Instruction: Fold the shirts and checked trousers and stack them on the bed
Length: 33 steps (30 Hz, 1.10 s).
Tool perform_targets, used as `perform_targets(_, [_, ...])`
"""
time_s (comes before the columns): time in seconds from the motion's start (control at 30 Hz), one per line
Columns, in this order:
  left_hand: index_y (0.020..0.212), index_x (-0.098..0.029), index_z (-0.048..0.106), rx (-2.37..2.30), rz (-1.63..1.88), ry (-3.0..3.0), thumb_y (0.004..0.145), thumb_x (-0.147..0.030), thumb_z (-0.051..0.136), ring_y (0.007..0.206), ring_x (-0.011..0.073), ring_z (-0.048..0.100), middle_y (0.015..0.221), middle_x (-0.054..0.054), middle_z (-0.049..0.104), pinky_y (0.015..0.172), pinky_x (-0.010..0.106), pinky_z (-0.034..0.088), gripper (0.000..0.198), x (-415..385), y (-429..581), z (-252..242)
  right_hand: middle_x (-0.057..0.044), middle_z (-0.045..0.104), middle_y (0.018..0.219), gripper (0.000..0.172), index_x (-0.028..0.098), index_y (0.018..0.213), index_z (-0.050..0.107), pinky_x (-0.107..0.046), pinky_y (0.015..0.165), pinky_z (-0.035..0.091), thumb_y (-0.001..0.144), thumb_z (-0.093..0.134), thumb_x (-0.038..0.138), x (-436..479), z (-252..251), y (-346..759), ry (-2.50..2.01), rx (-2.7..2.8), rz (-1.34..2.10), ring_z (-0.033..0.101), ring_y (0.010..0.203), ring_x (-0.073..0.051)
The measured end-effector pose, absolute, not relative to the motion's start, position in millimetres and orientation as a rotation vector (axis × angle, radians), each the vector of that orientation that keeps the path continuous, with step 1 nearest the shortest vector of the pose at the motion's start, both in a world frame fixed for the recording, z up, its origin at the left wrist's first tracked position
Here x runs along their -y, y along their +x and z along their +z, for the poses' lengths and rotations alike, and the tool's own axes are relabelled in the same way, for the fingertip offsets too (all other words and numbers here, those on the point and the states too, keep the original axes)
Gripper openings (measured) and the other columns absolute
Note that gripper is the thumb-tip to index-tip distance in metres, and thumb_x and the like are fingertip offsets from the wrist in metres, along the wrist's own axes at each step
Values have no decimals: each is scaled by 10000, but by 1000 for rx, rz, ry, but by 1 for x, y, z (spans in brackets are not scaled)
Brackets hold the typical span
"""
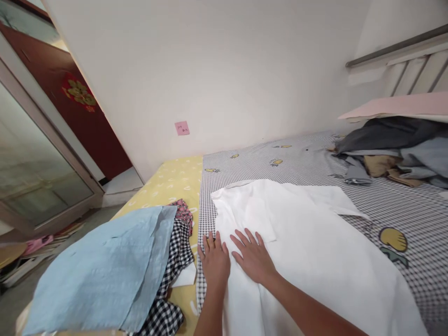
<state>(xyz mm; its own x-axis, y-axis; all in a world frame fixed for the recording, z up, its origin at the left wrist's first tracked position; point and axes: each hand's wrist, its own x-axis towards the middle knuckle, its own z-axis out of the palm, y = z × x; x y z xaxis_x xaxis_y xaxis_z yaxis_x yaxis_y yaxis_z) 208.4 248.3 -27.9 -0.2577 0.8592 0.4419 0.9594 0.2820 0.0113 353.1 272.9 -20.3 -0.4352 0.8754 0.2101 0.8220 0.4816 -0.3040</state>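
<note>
both hands [234, 261] flat, open on white shirt [315, 252] — checked bedsheet [402, 205], pale wall [227, 70].

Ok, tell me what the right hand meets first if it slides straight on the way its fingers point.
The right hand lies flat on the white garment; straight ahead comes that garment's folded upper layer, then probably the checked sheet. Depth is hard to judge.

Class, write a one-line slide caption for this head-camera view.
Left hand and right hand flat at the edge of a white garment on a checked sheet.
</note>
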Motion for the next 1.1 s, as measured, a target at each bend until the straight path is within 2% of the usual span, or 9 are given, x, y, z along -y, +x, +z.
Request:
perform_targets(0.17, [1452,-208,569,2186,-449,-1628,1030,-269,378,1458,337,466,1548,96,540,1184,580,395,468,-240,208,-31,-31,384,1654,595,294,1605,378,-605,1257,174,1026,468,392,-270,-13,353,-1445,2355,253,302,1543,-316])
perform_targets(0.33, [1428,-206,594,2164,-485,-1585,1026,-249,386,1452,331,475,1533,95,559,1186,570,393,455,-239,211,-30,-27,514,1578,433,314,1416,621,-603,1237,216,1062,386,398,-271,-22,356,-1337,2269,303,385,1498,-305])
perform_targets(0.47, [1429,-194,595,2121,-474,-1568,1018,-235,392,1438,346,489,1517,98,577,1175,579,403,460,-241,211,-34,-14,673,1378,436,333,1193,740,-461,1148,410,1060,327,384,-303,-20,369,-1321,2072,524,571,1329,-226])
perform_targets(0.57, [1428,-183,597,2094,-456,-1560,1011,-224,388,1423,358,504,1511,111,581,1159,593,414,468,-243,209,-38,-50,618,1401,414,299,1281,686,-351,1071,473,1006,377,292,-347,-9,393,-1568,1816,519,601,1270,-190])
perform_targets(0.67, [1425,-178,600,2082,-465,-1560,1008,-225,387,1416,361,510,1501,120,591,1153,599,416,471,-244,207,-40,-127,490,1507,493,242,1414,579,-451,1088,444,939,447,244,-392,0,421,-1825,1616,448,553,1322,-272])
perform_targets(0.87, [1424,-198,603,2132,-581,-1531,999,-260,410,1437,340,486,1516,78,582,1192,579,380,470,-242,210,-43,-132,418,1573,642,291,1469,496,-545,1025,447,857,612,451,-449,7,430,-1981,1542,493,527,1320,-363])
perform_targets(0.93, [1420,-213,606,2148,-624,-1520,995,-288,427,1443,330,481,1512,69,586,1199,579,371,468,-242,212,-46,-129,501,1495,567,286,1309,620,-539,997,451,780,688,479,-460,9,422,-1963,1582,522,531,1298,-376])
perform_targets(1.0, [1422,-230,606,2157,-656,-1512,990,-309,445,1439,325,486,1514,65,585,1195,582,375,468,-242,212,-48,-110,644,1282,351,258,1018,704,-488,939,472,715,732,432,-466,13,414,-1935,1630,555,585,1200,-356])
perform_targets(1.1, [1419,-250,609,2175,-687,-1502,983,-334,469,1430,318,498,1516,61,585,1195,580,375,465,-244,212,-51,-33,704,869,157,246,787,627,-331,766,486,776,654,400,-468,17,410,-1873,1650,593,659,892,-234])
